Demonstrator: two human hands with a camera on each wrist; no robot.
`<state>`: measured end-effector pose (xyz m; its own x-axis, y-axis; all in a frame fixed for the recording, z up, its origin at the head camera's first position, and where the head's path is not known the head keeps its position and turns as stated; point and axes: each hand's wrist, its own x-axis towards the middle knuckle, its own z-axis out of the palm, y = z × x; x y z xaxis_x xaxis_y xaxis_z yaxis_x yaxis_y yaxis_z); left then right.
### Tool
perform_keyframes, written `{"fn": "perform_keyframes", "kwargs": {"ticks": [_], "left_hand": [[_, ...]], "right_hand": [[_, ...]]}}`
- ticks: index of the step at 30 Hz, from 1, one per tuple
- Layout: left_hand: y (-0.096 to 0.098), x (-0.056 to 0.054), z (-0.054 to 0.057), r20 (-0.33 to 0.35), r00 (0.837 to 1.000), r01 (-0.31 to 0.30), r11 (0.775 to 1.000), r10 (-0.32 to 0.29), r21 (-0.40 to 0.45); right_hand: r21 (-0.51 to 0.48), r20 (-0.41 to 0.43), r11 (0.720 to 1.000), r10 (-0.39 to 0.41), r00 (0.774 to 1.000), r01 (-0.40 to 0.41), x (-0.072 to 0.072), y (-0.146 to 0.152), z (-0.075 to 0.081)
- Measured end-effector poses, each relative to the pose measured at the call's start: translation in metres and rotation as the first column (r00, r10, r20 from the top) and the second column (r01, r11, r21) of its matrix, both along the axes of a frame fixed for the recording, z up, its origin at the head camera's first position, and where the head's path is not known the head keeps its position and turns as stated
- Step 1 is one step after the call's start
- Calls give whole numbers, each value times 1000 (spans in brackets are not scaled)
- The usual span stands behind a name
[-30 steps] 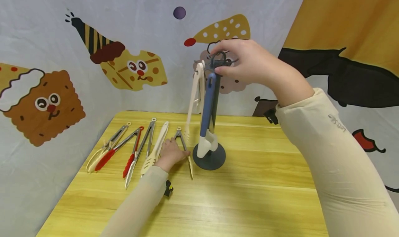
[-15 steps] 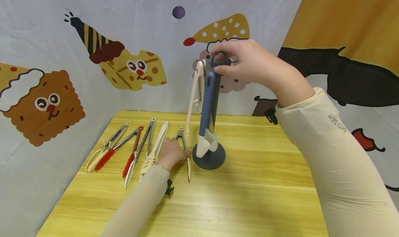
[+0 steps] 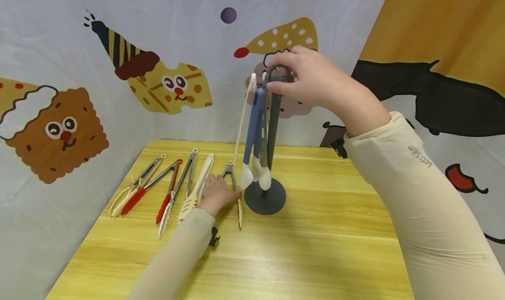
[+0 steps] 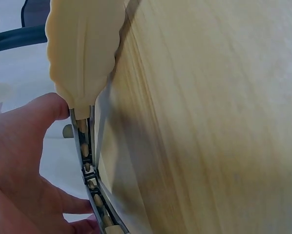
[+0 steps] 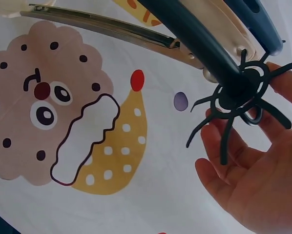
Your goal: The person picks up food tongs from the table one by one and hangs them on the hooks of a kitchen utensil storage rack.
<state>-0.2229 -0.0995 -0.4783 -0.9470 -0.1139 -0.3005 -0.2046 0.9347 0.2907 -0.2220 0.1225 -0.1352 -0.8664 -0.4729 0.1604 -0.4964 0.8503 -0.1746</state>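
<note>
My left hand [image 3: 218,192] grips a pair of metal tongs [image 3: 234,177] with cream scalloped tips on the table. The left wrist view shows the thumb at one arm, near the cream tip [image 4: 85,53], and fingers lower along the metal. My right hand [image 3: 315,83] holds the top of a dark grey utensil stand [image 3: 275,129], fingers around its hooked rotating head [image 5: 251,95]. From the hooks hang blue tongs [image 3: 252,129] with white tips, a cream pair [image 3: 242,120] and a metal pair [image 5: 107,27], which is largely hidden in the head view.
Left of my left hand lie several tongs: cream slotted tongs [image 3: 201,181], metal tongs [image 3: 183,181], red-tipped tongs [image 3: 170,190] and cream-tipped tongs [image 3: 142,179]. The stand's round base [image 3: 272,206] rests on the wooden table [image 3: 315,247]. A printed cloth [image 3: 189,24] hangs behind.
My right hand has turned the stand's head, and the hanging blue tongs have swung left. The tongs in my left hand have shifted slightly, their arms drawn a little closer.
</note>
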Motion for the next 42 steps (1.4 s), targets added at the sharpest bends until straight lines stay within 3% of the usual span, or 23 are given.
{"fn": "perform_keyframes", "kwargs": {"ticks": [4, 10, 15, 19, 24, 31, 42], "left_hand": [[0, 0, 0, -9, 1000, -7, 1000, 7, 14], [1, 0, 0, -31, 999, -8, 1000, 8, -1], [1, 0, 0, -40, 999, -3, 1000, 3, -12], [1, 1, 1, -43, 999, -8, 1000, 7, -8], [1, 1, 1, -53, 998, -15, 1000, 15, 4], [0, 1, 0, -62, 998, -20, 1000, 21, 19], [0, 1, 0, -73, 997, -29, 999, 32, 44]], "right_hand": [[-31, -5, 999, 31, 999, -32, -2, 1, -1], [-113, 0, 984, 141, 990, -140, -10, 8, -3], [-227, 118, 959, 203, 972, -172, -16, 16, -4], [-280, 223, 948, 221, 949, -155, -15, 21, -1], [-240, 245, 961, 196, 950, -136, -14, 24, 2], [-175, 174, 971, 190, 966, -160, -10, 20, 4], [-62, 93, 991, 127, 988, -121, -6, 8, 4]]}}
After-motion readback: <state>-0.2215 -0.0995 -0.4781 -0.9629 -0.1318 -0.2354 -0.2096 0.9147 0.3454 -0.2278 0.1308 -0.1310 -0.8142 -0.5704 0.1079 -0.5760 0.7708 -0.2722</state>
